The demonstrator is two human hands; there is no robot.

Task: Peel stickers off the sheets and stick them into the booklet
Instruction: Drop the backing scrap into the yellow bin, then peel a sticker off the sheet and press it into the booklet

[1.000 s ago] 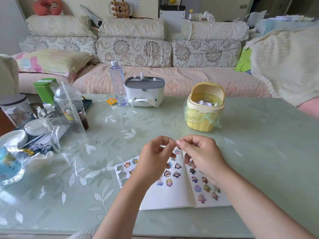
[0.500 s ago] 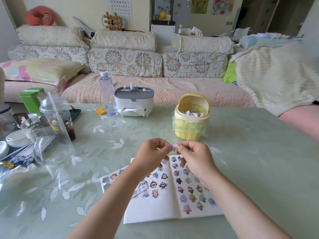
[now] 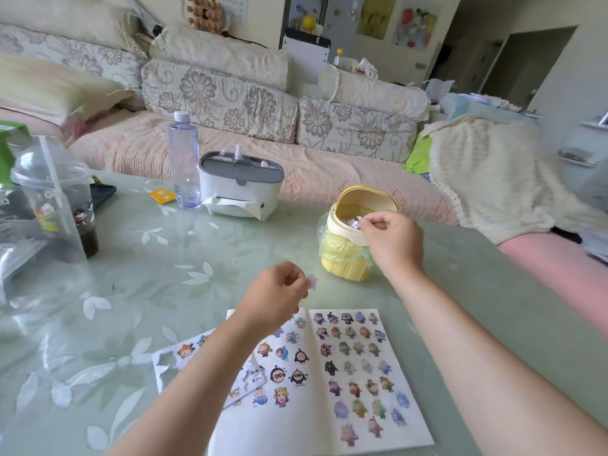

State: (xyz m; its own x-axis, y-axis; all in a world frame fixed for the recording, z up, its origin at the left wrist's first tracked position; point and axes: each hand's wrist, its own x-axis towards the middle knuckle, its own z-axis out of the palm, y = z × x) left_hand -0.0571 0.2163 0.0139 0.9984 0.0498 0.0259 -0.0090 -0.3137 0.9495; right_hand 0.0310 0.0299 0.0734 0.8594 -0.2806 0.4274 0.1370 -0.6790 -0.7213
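Observation:
An open booklet [image 3: 316,419] lies on the table in front of me, both pages dotted with several cartoon stickers. A sticker sheet [image 3: 179,357] with cut-out gaps pokes out from under its left side. My left hand [image 3: 274,297] hovers above the booklet's top edge and pinches a small pale purple sticker [image 3: 312,282]. My right hand [image 3: 393,243] is over the mouth of the yellow mini bin [image 3: 350,261] and pinches a small scrap of pale backing [image 3: 360,221].
The bin, lined with a green bag, stands just beyond the booklet. A white tissue box [image 3: 241,187] and a clear water bottle [image 3: 184,159] stand farther back. Plastic cups [image 3: 56,199] and clutter crowd the table's left side. A sofa runs behind the table [image 3: 164,274].
My hands were together above the booklet, pulling a sticker apart. Now my right hand has moved away to the bin with the scrap, and my left hand keeps the sticker.

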